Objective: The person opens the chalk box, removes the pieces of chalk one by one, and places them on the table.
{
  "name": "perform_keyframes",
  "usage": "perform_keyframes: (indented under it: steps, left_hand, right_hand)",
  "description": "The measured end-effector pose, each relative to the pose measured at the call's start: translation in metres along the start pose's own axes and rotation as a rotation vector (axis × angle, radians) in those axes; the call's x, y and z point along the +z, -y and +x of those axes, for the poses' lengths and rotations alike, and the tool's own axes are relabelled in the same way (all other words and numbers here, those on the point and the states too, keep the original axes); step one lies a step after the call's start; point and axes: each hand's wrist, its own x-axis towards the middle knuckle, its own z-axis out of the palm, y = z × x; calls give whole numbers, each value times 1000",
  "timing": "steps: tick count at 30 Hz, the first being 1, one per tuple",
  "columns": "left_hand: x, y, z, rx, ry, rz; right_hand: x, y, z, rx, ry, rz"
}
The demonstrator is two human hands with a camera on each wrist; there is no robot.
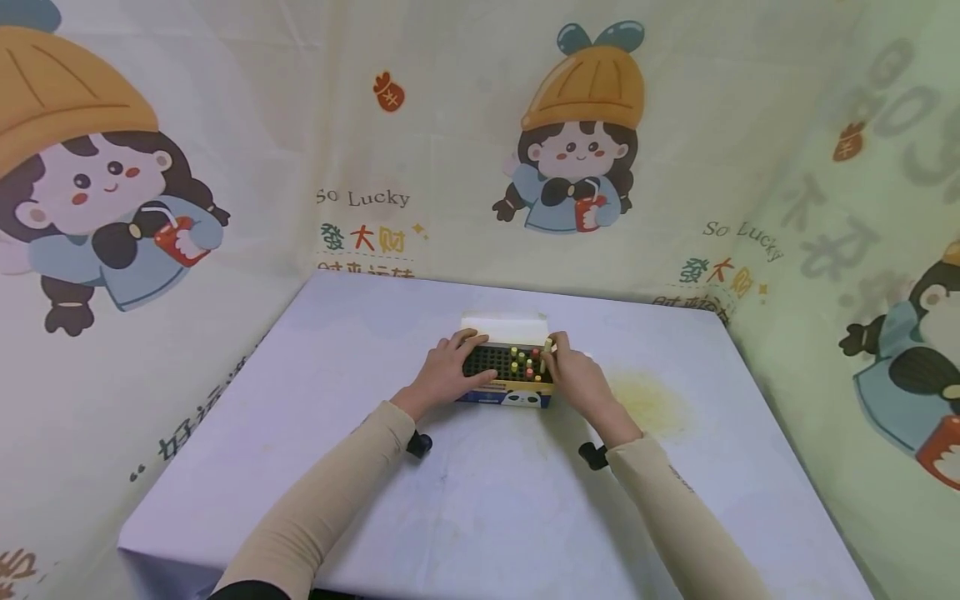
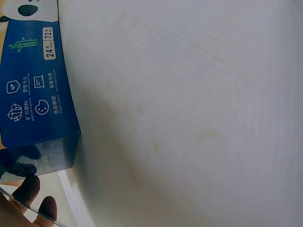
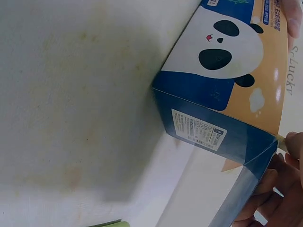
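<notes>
A blue and tan chalk box (image 1: 483,397) with a panda print stands on the table, its white-lined lid (image 1: 504,327) raised at the back. Inside is a black holder (image 1: 487,360) with rows of holes. Several coloured chalks (image 1: 522,358) stand in its right part. My left hand (image 1: 444,371) grips the box's left end, thumb along the front edge and fingers toward the back. At the right end, my right hand (image 1: 576,375) pinches a pale yellow chalk (image 1: 548,344) upright over the holder. In the right wrist view, its other fingers (image 3: 265,187) lie by the box's end.
The white-covered table (image 1: 480,500) has a yellowish stain (image 1: 648,404) right of the box. Printed cloth (image 1: 450,167) hangs around the back and sides. A pale green thing (image 3: 116,224) shows at the right wrist view's bottom edge; its kind is unclear.
</notes>
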Motion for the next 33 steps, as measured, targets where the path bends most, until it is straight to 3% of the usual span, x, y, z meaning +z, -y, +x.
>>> perform_keyframes:
  steps: [8,16,22,33]
  left_hand:
    - [-1,3,0,1,3,9]
    - [-2,1,1,-3,16,9]
    - [-1,3,1,-3,11,20]
    - [0,2,1,11,-1,-3]
  right_hand:
    - [0,1,4,75,6,33]
    - [-9,-8,3,109,-69,154]
    - [-12,-15,1,145,-75,225]
    - [-15,-28,-3,220,-94,193]
